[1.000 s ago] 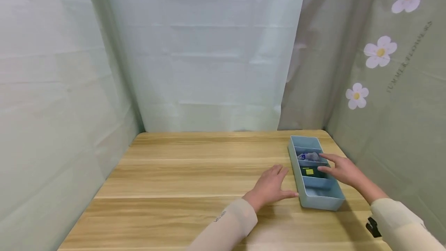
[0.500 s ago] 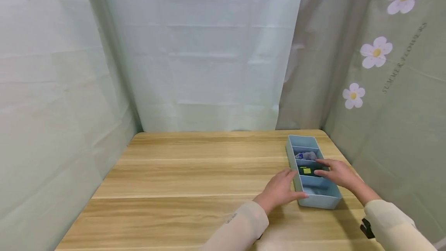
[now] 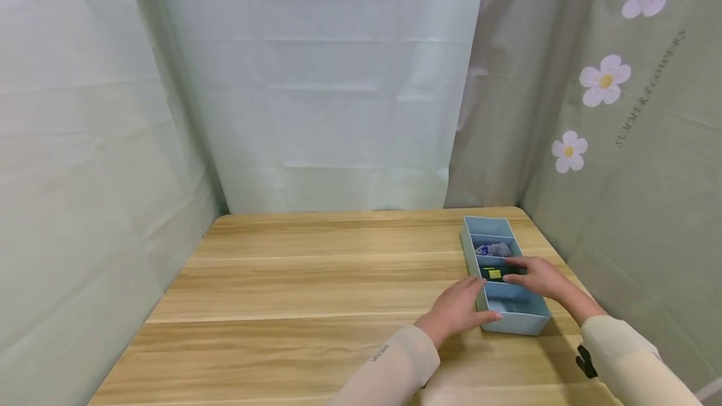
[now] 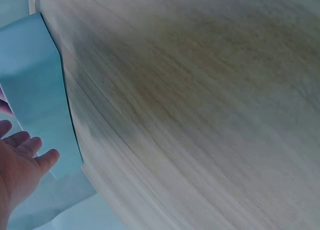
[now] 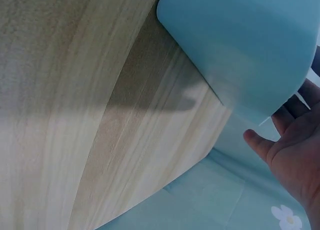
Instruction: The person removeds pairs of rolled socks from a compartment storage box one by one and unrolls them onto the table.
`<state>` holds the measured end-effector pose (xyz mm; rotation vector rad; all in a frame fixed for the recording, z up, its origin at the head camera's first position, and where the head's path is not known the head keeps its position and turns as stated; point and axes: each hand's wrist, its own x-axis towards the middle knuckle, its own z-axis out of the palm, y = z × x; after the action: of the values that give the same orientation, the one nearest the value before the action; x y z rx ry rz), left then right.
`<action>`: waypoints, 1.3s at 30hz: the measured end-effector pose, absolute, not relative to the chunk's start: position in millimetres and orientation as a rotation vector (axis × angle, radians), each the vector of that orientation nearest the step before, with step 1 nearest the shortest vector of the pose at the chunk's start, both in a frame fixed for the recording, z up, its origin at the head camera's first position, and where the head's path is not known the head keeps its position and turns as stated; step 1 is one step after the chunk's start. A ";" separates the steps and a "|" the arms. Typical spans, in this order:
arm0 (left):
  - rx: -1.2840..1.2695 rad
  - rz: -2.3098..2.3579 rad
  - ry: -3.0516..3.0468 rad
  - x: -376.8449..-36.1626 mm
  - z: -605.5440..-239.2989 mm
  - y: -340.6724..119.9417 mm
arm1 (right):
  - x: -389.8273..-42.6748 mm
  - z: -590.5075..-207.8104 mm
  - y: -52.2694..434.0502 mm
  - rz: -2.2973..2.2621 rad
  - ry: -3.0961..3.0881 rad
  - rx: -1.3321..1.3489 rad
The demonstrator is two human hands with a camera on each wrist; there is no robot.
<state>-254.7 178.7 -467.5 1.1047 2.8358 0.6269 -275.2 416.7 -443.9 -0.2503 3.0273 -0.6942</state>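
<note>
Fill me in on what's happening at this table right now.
A person has both hands at a long blue divided tray on the right side of a wooden table. The left hand rests with straight fingers against the tray's left wall near its front end. The right hand reaches over the tray from the right, fingers above a dark item with a yellow label in a middle compartment. A crumpled bluish-white wrapper lies one compartment further back.

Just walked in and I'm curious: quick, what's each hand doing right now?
Left hand: open, fingers straight, against the left side of the blue tray.
Right hand: open, fingers straight, resting over the tray's right rim; holds nothing.
</note>
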 end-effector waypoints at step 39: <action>1.175 0.438 2.931 -253.2 -469.1 182.7 | -308.1 -431.4 422.0 -0.627 2.682 -0.378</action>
<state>-253.2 182.7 -469.1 1.1748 2.9309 0.4376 -308.1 422.0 -431.4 -0.3783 2.6816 -0.6267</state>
